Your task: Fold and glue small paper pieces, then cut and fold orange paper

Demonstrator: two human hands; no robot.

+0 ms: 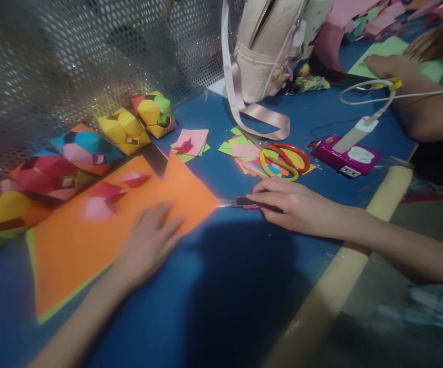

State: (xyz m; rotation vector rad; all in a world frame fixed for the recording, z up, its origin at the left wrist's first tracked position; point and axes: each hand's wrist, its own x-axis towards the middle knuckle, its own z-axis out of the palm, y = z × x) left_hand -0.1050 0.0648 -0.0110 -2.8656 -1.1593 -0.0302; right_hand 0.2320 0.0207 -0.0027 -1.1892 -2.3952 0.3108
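Note:
My left hand (146,245) lies with its fingers spread on orange paper (87,240), slightly blurred. Green paper edges show beneath the orange sheet. My right hand (282,204) is closed around a cutting tool (234,202) with a metal blade and a dark and red handle; whether it is a knife or scissors I cannot tell. The blade's tip touches the right corner of the orange paper. Small pink folded pieces (104,200) rest on the orange sheet. Red and yellow scissors (284,159) lie just beyond my right hand, over colored paper scraps (244,151).
Several folded paper balls (125,130) line the perforated metal panel (91,51). Behind are a pale backpack (261,56) and pink paper squares (192,142). A purple power socket (346,156) with a white plug stands right. Another person's hands touch green paper (392,51).

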